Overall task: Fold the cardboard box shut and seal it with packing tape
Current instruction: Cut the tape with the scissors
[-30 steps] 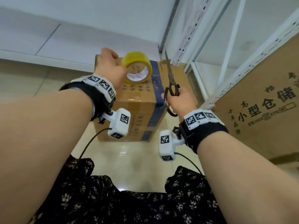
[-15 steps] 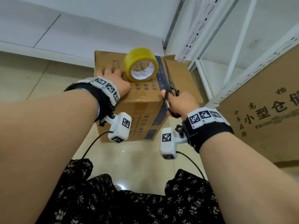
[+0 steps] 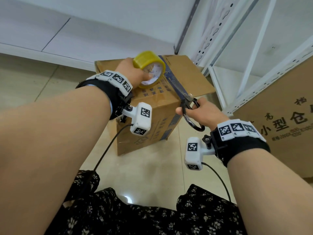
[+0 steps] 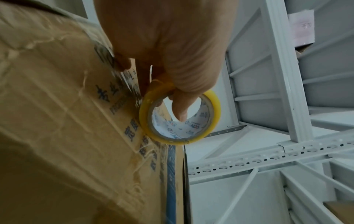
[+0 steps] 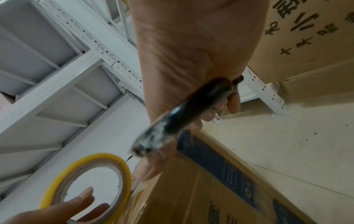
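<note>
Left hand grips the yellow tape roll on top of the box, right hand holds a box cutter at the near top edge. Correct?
Not quite: the right hand holds scissors, not a box cutter; the head view shows the black loop handles and long blades. The rest stands: the left hand grips the yellow tape roll on top of the box.

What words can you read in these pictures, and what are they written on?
"小型仓": big black letters on the large brown cardboard carton at the right.
Smaller print under it: too blurred.
Blue print on the brown cardboard box: too blurred.
Print inside the yellow packing tape roll: too small.
Square black-and-white markers on the wristbands: patterns, no words.
</note>
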A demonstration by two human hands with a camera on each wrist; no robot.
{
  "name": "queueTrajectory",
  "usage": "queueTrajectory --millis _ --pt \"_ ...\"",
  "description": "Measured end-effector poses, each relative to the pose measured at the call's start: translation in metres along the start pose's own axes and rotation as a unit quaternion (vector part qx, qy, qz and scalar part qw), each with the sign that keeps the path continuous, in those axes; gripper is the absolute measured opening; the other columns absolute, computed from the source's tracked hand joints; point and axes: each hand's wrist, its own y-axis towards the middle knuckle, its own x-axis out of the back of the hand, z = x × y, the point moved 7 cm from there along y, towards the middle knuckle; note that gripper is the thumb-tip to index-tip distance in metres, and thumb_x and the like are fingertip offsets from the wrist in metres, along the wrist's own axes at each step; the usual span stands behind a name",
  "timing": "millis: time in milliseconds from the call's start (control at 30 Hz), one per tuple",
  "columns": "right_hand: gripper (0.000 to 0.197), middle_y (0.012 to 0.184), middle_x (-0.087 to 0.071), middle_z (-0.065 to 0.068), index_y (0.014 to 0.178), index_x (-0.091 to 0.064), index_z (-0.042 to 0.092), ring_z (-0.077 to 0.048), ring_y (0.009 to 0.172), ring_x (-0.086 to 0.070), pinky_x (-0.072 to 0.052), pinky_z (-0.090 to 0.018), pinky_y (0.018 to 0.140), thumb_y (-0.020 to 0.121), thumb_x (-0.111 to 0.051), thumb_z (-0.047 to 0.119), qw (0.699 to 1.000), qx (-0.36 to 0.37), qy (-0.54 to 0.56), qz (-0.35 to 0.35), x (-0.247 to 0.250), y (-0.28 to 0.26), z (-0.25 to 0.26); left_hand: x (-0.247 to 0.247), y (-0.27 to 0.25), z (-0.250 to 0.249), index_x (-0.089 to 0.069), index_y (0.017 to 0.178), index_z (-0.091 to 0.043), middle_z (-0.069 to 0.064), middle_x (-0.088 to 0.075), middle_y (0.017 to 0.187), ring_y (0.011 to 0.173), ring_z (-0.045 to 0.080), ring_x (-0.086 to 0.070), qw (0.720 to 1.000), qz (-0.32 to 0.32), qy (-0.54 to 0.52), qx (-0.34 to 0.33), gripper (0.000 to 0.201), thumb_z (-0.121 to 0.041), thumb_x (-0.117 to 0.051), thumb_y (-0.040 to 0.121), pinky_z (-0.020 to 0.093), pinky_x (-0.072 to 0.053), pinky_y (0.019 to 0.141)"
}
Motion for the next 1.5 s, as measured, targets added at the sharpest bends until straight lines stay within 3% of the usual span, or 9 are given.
queueTrajectory --millis 133,233,367,467,700,900,1100,1400,1500 --pt "0.069 0.095 -0.056 0.005 0.104 -0.05 0.02 -0.01 0.081 -0.054 -0.043 -0.031 0.064 0.065 -0.077 0.069 0.997 0.027 -0.071 0.004 0.005 -0.004 -0.006 0.003 0.005 -0.001 -0.05 0.121 -0.01 0.005 -0.059 0.108 0.097 0.024 -0.059 0.998 -0.031 -0.047 0.008 0.056 -0.039 -0.075 0.079 0.033 -0.045 0.072" --pt "0.073 0.099 -0.054 0.01 0.11 -0.048 0.021 -0.009 0.086 -0.055 -0.045 -0.031 0.065 0.064 -0.079 0.068 0.993 0.056 -0.104 0.008 0.006 -0.006 -0.005 0.0 0.005 -0.004 -0.05 0.121 -0.009 0.006 -0.06 0.112 0.095 0.022 -0.057 0.998 -0.03 -0.053 0.01 0.059 -0.042 -0.075 0.079 0.032 -0.045 0.073" --pt "0.089 0.109 -0.056 0.012 0.12 -0.051 0.025 -0.016 0.103 -0.057 -0.05 -0.037 0.083 0.053 -0.076 0.078 0.982 0.091 -0.166 -0.008 -0.002 -0.002 0.003 0.0 0.005 -0.008 -0.052 0.119 -0.009 0.007 -0.062 0.111 0.1 0.024 -0.059 0.998 -0.041 -0.049 0.002 0.06 -0.045 -0.076 0.077 0.033 -0.045 0.074" --pt "0.101 0.112 -0.061 0.007 0.119 -0.052 0.025 -0.021 0.105 -0.059 -0.052 -0.042 0.088 0.043 -0.062 0.092 0.974 0.107 -0.196 -0.042 -0.012 0.002 0.012 0.0 0.005 -0.01 -0.051 0.12 -0.009 0.006 -0.061 0.112 0.099 0.024 -0.058 0.998 -0.042 -0.044 -0.004 0.063 -0.046 -0.077 0.076 0.034 -0.047 0.076" --pt "0.094 0.112 -0.064 -0.003 0.115 -0.05 0.018 -0.029 0.106 -0.06 -0.05 -0.046 0.091 0.056 -0.054 0.092 0.968 0.111 -0.199 -0.108 -0.029 0.005 0.034 -0.006 0.006 -0.014 -0.053 0.112 -0.01 0.003 -0.061 0.099 0.091 0.022 -0.059 0.998 -0.054 -0.034 -0.021 0.062 -0.051 -0.078 0.071 0.036 -0.05 0.076" --pt "0.077 0.095 -0.063 -0.001 0.11 -0.048 0.017 -0.027 0.086 -0.061 -0.052 -0.038 0.073 0.07 -0.058 0.083 0.966 0.105 -0.209 -0.113 -0.029 0.007 0.037 -0.005 0.01 -0.01 -0.053 0.107 -0.011 0.004 -0.062 0.1 0.092 0.023 -0.061 0.997 -0.063 -0.033 -0.018 0.062 -0.054 -0.078 0.069 0.038 -0.052 0.077" --pt "0.071 0.07 -0.048 0.004 0.104 -0.049 0.017 -0.023 0.07 -0.051 -0.038 -0.031 0.058 0.074 -0.058 0.081 0.953 0.095 -0.257 -0.127 -0.025 0.005 0.04 -0.008 0.013 -0.008 -0.05 0.097 -0.016 0.003 -0.063 0.099 0.088 0.02 -0.06 0.995 -0.072 -0.064 -0.008 0.048 -0.045 -0.078 0.072 0.033 -0.049 0.07" --pt "0.063 0.067 -0.047 0.003 0.09 -0.05 0.018 -0.024 0.068 -0.052 -0.025 -0.027 0.048 0.075 -0.062 0.078 0.942 0.102 -0.293 -0.125 -0.023 0.007 0.043 -0.011 0.017 -0.005 -0.051 0.111 -0.01 0.001 -0.058 0.098 0.087 0.018 -0.058 0.99 -0.078 -0.12 0.013 0.048 -0.036 -0.075 0.078 0.03 -0.047 0.069" --pt "0.064 0.069 -0.052 0.003 0.088 -0.053 0.019 -0.022 0.065 -0.053 -0.027 -0.027 0.049 0.071 -0.063 0.08 0.945 0.101 -0.286 -0.123 -0.024 0.008 0.043 -0.011 0.018 -0.001 -0.049 0.104 -0.015 0.001 -0.06 0.099 0.09 0.019 -0.061 0.985 -0.074 -0.151 0.031 0.044 -0.038 -0.075 0.077 0.036 -0.055 0.079"
